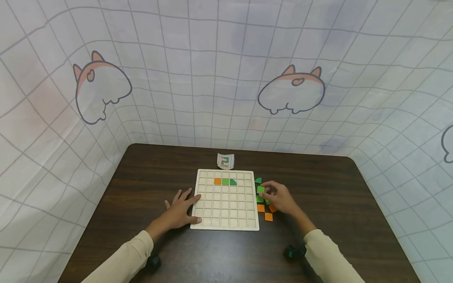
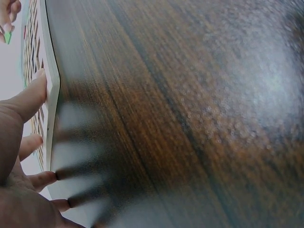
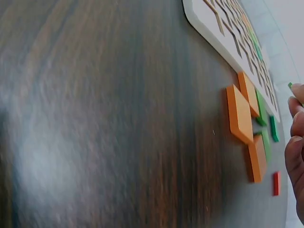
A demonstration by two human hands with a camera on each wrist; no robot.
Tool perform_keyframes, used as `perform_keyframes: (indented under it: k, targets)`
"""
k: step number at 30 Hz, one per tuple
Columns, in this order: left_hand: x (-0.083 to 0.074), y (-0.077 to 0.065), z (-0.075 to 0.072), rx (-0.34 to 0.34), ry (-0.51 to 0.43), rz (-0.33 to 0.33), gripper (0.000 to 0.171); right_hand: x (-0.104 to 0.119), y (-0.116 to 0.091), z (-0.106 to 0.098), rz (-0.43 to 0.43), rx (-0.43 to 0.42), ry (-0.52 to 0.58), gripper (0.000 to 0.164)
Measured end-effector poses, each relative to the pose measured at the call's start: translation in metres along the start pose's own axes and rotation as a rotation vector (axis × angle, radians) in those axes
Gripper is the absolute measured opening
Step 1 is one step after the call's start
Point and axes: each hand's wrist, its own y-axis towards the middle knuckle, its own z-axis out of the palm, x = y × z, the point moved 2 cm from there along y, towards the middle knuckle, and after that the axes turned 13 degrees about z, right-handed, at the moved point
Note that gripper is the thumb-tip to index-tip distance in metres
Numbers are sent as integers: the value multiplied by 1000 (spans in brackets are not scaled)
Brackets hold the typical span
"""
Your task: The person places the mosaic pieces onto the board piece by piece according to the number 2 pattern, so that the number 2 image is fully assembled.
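A pale gridded board [image 1: 226,216] lies on the dark table. Its upper part carries an orange square tile [image 1: 217,181], a light green square tile [image 1: 225,181] and a dark green curved-edge tile [image 1: 233,182] in one row. My left hand [image 1: 178,211], fingers spread, rests on the board's left edge, with the thumb on its lower left corner. Off the right edge, my right hand [image 1: 281,198] pinches a light green square tile [image 1: 260,189] between thumb and fingers, above the loose tiles. The left wrist view catches that green tile [image 2: 7,37] too.
Beside the board's right edge lie loose orange tiles [image 1: 268,216], green tiles [image 1: 260,199] and a dark green curved tile [image 1: 258,180]. A red piece [image 3: 276,184] shows in the right wrist view. Behind the board is a small patterned card [image 1: 225,161]. A gridded cloth [image 1: 233,78] surrounds the table.
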Motion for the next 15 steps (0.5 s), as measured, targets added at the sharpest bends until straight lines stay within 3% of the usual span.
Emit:
perform_keyframes:
  k: [15]
  targets:
    - [0, -2, -1, 2, -17, 21, 84, 29, 8, 28, -43, 90, 37, 31]
